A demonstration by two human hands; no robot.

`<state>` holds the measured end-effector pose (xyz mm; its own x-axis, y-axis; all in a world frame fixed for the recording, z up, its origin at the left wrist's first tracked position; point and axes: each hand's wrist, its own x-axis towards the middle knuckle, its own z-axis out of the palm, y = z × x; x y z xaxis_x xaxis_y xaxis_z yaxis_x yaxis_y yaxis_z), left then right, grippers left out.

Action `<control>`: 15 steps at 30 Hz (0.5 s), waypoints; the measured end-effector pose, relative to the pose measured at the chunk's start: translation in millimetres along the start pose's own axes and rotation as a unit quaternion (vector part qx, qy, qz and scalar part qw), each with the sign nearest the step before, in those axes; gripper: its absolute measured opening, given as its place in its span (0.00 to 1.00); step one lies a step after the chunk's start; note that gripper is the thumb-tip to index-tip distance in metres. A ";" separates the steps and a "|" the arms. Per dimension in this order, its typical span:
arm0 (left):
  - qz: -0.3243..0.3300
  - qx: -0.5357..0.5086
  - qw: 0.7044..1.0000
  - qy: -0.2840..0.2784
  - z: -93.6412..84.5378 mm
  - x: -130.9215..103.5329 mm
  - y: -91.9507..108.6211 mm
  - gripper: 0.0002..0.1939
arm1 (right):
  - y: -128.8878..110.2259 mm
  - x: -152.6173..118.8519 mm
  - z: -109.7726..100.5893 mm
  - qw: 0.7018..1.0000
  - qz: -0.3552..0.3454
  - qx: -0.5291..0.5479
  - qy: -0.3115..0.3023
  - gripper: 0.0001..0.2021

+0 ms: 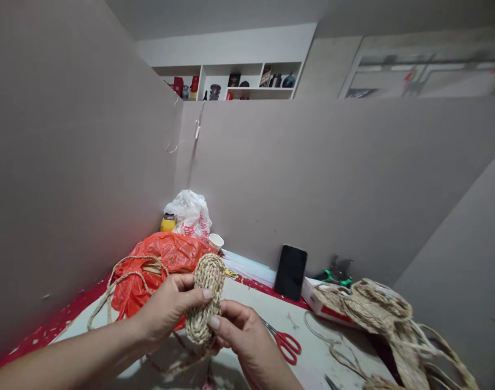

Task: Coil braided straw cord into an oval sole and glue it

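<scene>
An oval piece of braided straw cord (206, 276), coiled flat in close rows, is held up over the table between both hands. My left hand (178, 300) grips its left side, thumb lying across the front face. Fingers of my right hand (239, 325) pinch its lower right edge, with the thumb in front. A loose braided cord (139, 276) loops at the left, over a red plastic bag (170, 249), and more cord hangs below the coil. Red-handled scissors (287, 344) lie on the table just right of my right hand.
A black phone (291, 272) leans at the table's back. On the right, a heap of straw braid (377, 303) covers a box, near green-handled pliers (340, 277). A white cup (216, 241), yellow jar (168, 222) and white plastic bag (190, 211) stand back left. Grey partitions (312, 179) enclose the table.
</scene>
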<state>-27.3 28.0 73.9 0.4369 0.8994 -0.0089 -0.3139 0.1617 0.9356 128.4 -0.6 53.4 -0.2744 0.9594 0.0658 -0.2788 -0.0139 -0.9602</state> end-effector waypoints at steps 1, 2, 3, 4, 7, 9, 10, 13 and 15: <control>0.000 0.002 1.000 0.009 -0.3 0.3 -0.6 0.10 | -0.6 -0.1 -0.5 1.000 0.003 0.003 0.003 0.17; 0.004 0.001 1.000 0.018 -0.4 0.8 -0.9 0.10 | -1.0 -0.1 -1.3 1.000 0.005 0.008 0.009 0.17; 0.012 0.000 1.000 0.027 -0.5 1.3 -0.9 0.10 | -1.3 0.0 -2.1 1.000 0.004 0.013 0.016 0.18; 0.023 0.000 0.999 0.035 -0.5 1.9 -0.8 0.10 | -1.4 0.3 -2.8 1.000 0.002 0.018 0.022 0.18; 0.048 -0.003 0.998 0.051 -0.3 3.5 0.2 0.11 | -1.0 2.2 -3.3 0.999 -0.010 0.013 0.034 0.18; 0.046 -0.003 0.998 0.051 -0.6 4.3 0.7 0.12 | -1.0 3.5 -2.4 0.999 -0.020 -0.005 0.045 0.17; 0.042 -0.002 0.998 0.046 -0.9 4.5 0.8 0.13 | -1.3 3.8 -1.8 0.998 -0.023 -0.017 0.051 0.17; 0.032 -0.006 0.999 0.033 -1.7 4.6 0.7 0.13 | -3.2 3.4 -0.4 0.996 -0.018 -0.058 0.061 0.17; 0.027 -0.018 0.999 0.035 -1.7 4.9 -0.4 0.11 | -4.6 3.0 -1.2 0.995 -0.008 -0.077 0.064 0.17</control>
<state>-26.4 33.0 72.9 0.3587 0.9333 0.0149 -0.3661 0.1260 0.9220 130.0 2.7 57.7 -0.1494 0.9872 0.0551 -0.1344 0.0349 -0.9903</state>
